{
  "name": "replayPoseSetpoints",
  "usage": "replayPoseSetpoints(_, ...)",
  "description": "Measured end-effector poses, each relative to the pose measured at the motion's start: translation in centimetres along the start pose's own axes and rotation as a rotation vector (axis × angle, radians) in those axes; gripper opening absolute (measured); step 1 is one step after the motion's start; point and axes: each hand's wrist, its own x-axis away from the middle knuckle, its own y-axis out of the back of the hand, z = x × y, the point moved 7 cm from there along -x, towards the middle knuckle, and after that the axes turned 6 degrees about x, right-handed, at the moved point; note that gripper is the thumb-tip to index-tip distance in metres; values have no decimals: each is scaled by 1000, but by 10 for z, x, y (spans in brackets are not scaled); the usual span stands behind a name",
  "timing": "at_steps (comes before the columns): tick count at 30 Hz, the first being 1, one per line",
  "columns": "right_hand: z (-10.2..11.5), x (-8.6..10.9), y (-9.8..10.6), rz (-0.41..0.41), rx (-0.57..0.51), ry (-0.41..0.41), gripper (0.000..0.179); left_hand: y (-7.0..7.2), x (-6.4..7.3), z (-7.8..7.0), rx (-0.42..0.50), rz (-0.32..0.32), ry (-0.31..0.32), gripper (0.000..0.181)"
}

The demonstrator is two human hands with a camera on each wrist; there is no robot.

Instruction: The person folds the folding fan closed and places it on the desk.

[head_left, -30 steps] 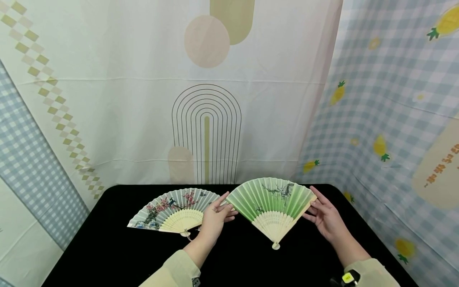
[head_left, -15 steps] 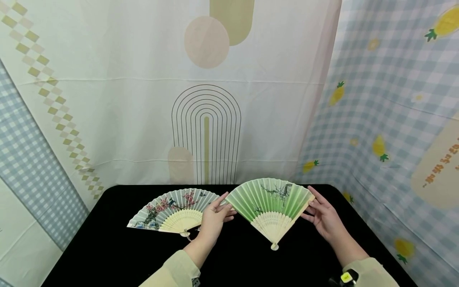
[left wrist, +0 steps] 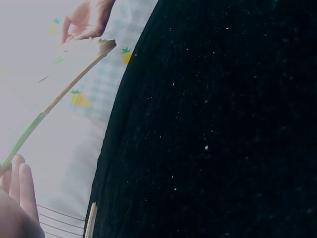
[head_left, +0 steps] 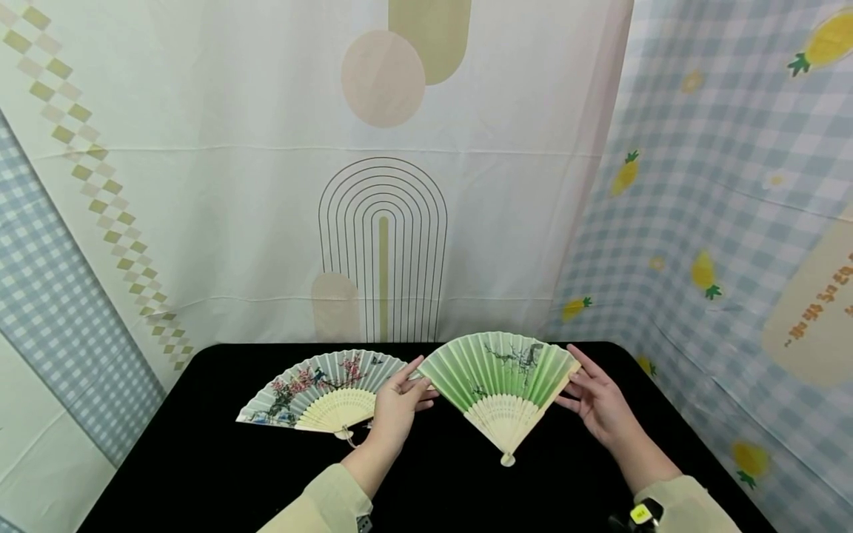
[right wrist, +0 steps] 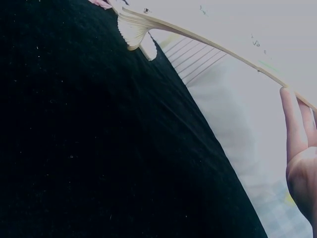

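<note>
Green fan (head_left: pixel 496 374) stands spread above the black table (head_left: pixel 453 492), as I watch remotely. I see the left hand (head_left: pixel 395 411) pinching the green fan's left edge and the right hand (head_left: pixel 603 407) pinching its right edge. Left of the green fan, a floral fan (head_left: pixel 333 396) lies spread; a pale curtain (head_left: pixel 260 215) hangs behind the green fan.

In the right wrist view, fingertips of the right hand (right wrist: pixel 302 144) touch the thin outer stick (right wrist: pixel 198 37) of a fan (right wrist: pixel 262 29). The fan spans the top right, its leaf washed out to near white with faint green marks. At upper left, its sticks bunch over the black surface (right wrist: pixel 109 139). Behind hangs pale cloth (right wrist: pixel 228 104), partly lined. Something pink (right wrist: pixel 101 3) shows at the top edge.
</note>
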Motion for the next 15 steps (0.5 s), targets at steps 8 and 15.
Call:
replayPoseSetpoints(8,-2,-2,-1,2,47,-5,54,0,0,0,-2,-13,-11,49)
replayPoseSetpoints(15,-2,-3,-1,2,42,1,52,-1,-1,1,-12,-12,-12,50)
